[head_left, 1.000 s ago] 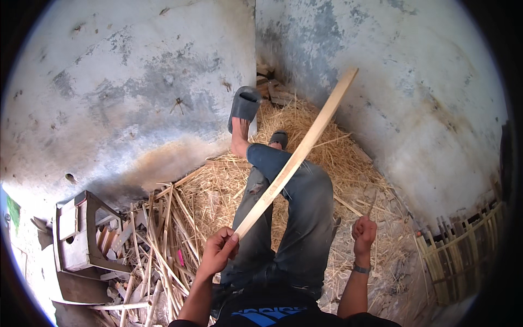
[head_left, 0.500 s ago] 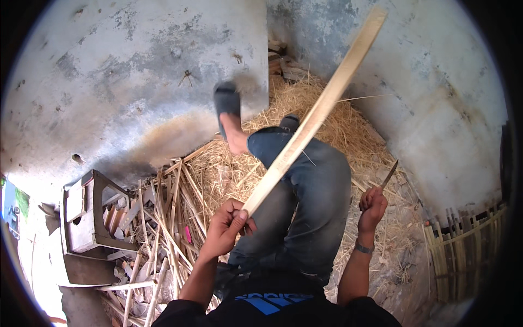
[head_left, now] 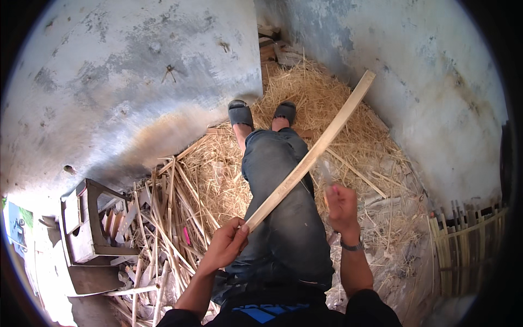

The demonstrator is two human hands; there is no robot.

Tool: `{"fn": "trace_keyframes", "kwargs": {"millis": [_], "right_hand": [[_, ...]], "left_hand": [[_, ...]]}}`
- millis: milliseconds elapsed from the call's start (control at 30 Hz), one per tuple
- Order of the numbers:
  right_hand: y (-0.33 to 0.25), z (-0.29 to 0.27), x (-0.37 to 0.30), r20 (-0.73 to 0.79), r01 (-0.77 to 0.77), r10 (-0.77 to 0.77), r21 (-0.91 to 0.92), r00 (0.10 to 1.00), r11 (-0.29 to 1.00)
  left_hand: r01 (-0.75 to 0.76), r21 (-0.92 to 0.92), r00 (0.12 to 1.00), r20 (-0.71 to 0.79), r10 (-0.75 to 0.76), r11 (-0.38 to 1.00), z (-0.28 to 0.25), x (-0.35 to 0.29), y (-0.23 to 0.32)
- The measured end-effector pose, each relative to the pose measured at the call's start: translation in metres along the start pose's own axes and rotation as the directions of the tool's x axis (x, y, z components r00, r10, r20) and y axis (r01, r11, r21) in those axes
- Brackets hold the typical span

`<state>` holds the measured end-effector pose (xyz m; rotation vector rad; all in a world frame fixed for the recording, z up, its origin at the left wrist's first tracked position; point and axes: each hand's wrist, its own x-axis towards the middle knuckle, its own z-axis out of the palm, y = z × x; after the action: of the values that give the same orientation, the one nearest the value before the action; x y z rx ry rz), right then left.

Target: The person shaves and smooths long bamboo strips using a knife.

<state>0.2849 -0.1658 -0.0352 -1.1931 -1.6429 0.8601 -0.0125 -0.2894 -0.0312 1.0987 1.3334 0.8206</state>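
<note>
My left hand [head_left: 226, 243] is closed round the near end of a long, pale bamboo strip [head_left: 310, 159], thumb on top. The strip slants up and to the right across my thighs, its far end over the straw. My right hand [head_left: 343, 210], a wristwatch [head_left: 354, 247] on its wrist, is closed on a knife [head_left: 326, 171]. The blade is blurred by motion and points away from me, close to the strip's right side; I cannot tell whether it touches. The knife's handle is mostly hidden in my fingers.
Shavings and straw [head_left: 321, 90] cover the floor round my sandalled feet [head_left: 240, 113]. Loose sticks [head_left: 173, 218] lie in a pile at the left by a worn box-like frame [head_left: 90, 223]. A slatted bamboo piece [head_left: 468, 245] leans at the right. Stained walls [head_left: 190, 54] meet ahead.
My right hand has moved left with the knife, toward the strip. The strip's far end has dropped lower. My raised left foot has come down to the floor and my legs have straightened.
</note>
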Motion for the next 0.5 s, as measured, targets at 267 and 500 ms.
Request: {"fn": "trace_keyframes", "kwargs": {"millis": [267,500], "right_hand": [[-0.048,0.01,0.043,0.276,0.176,-0.095,-0.286,0.956,0.942],[-0.045,0.026,0.038,0.379,0.326,-0.177,-0.38,0.909,0.866]], "left_hand": [[-0.138,-0.094,0.99,-0.028,0.136,0.986,0.026,0.012,0.016],[-0.073,-0.116,0.988,0.126,0.087,0.991,0.022,0.032,0.036]]}}
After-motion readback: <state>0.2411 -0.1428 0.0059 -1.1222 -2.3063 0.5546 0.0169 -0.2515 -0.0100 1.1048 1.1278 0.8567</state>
